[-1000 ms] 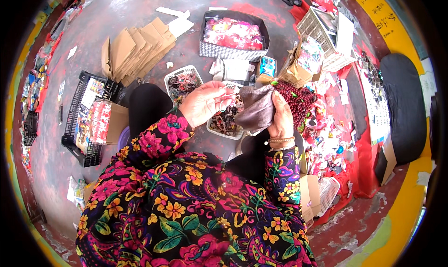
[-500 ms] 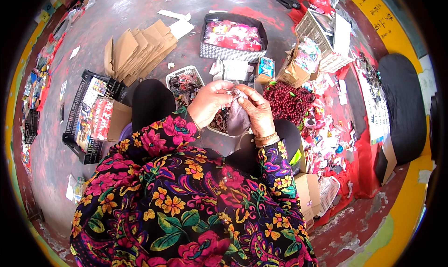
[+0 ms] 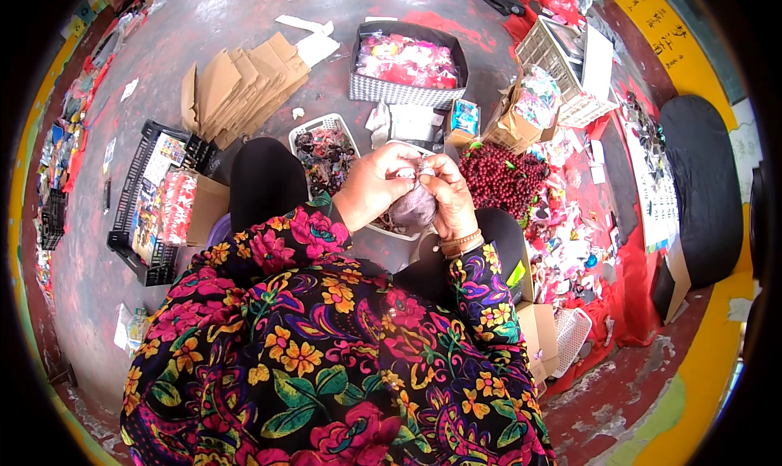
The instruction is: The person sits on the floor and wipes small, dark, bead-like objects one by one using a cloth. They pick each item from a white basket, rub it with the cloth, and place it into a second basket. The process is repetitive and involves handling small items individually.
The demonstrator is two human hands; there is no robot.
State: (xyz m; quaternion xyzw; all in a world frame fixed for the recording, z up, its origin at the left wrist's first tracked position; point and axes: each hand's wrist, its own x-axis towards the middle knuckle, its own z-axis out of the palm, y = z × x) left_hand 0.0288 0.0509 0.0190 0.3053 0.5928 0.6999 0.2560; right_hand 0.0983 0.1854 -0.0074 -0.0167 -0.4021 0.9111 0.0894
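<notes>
A small greyish-mauve pouch of soft cloth (image 3: 414, 208) hangs between my two hands, above my lap. Its gathered top is pinched by the fingers and thumb of my left hand (image 3: 371, 189) and of my right hand (image 3: 453, 197). The pouch's body bulges below the fingertips and rests near my right palm. Under the hands is a white container (image 3: 394, 235) with dark small items, mostly covered by them. Just left of it stands a white basket (image 3: 328, 119) filled with dark and reddish small pieces.
A patterned bin (image 3: 407, 94) of pink packets stands ahead, before it a white plastic package (image 3: 411, 124). Dark red berry-like beads (image 3: 501, 177) heap at right, near an open carton (image 3: 513, 124). Flattened cardboard (image 3: 244, 83) and a black crate (image 3: 151, 266) lie left.
Both hands have shifted slightly, with the fingertips now closer together at the pouch's top. The pouch looks rounder and sits a little higher. The surroundings stay the same.
</notes>
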